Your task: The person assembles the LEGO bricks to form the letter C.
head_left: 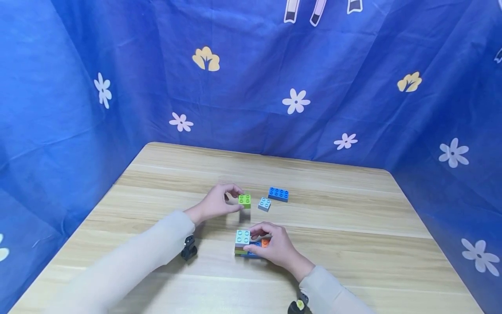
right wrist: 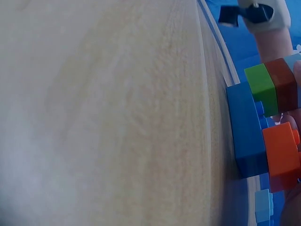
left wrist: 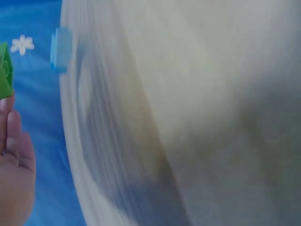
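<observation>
My left hand (head_left: pixel 215 203) pinches a lime green brick (head_left: pixel 245 200) between thumb and fingers, held above the table. In the left wrist view the green brick (left wrist: pixel 5 73) shows at the left edge. Nearer to me, my right hand (head_left: pixel 277 248) grips a stack of bricks by its side. A light blue brick (head_left: pixel 242 236) tops that stack; a brown brick (right wrist: pixel 282 84) and a green brick (right wrist: pixel 261 89) lie below it. They stand at one end of a long blue brick (right wrist: pixel 245 129), which bears an orange brick (right wrist: pixel 281 155) at its other end.
A small light blue brick (head_left: pixel 264 204) and a long blue brick (head_left: pixel 278 194) lie on the wooden table (head_left: pixel 333 261), just right of the held green brick. A blue curtain (head_left: pixel 243 109) with flowers surrounds the table's back and sides.
</observation>
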Motion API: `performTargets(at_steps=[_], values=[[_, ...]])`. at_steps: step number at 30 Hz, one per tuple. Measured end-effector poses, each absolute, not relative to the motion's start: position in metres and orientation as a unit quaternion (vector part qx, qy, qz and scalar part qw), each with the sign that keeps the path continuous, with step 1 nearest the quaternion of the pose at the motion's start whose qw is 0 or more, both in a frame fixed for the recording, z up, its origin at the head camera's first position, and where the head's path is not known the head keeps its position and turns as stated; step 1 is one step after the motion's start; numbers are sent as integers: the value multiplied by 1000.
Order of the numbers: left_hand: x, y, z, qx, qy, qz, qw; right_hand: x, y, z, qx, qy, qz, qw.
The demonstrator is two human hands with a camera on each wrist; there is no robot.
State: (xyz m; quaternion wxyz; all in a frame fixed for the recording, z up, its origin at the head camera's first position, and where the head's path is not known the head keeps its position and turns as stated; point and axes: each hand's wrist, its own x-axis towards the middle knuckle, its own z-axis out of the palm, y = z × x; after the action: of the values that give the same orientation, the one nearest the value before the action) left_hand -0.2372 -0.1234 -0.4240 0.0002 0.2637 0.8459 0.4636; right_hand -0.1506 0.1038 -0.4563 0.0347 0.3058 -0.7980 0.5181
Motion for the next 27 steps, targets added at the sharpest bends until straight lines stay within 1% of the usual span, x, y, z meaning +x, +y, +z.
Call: performTargets(at_steps=[9,14,21,27], values=[[-195,-120,-416,301,816,494,-14,-151,104,-458,312,-795,519,38],[-178,-122,-416,314,807,501,-19,-151,104,-458,314,-792,522,37],[-165,-122,-420,346,794,500,-33,-152,104,-459,327,-788,519,52],[-160,-122,-420,350,795,494,-24,-152,102,-460,331,-787,517,62]])
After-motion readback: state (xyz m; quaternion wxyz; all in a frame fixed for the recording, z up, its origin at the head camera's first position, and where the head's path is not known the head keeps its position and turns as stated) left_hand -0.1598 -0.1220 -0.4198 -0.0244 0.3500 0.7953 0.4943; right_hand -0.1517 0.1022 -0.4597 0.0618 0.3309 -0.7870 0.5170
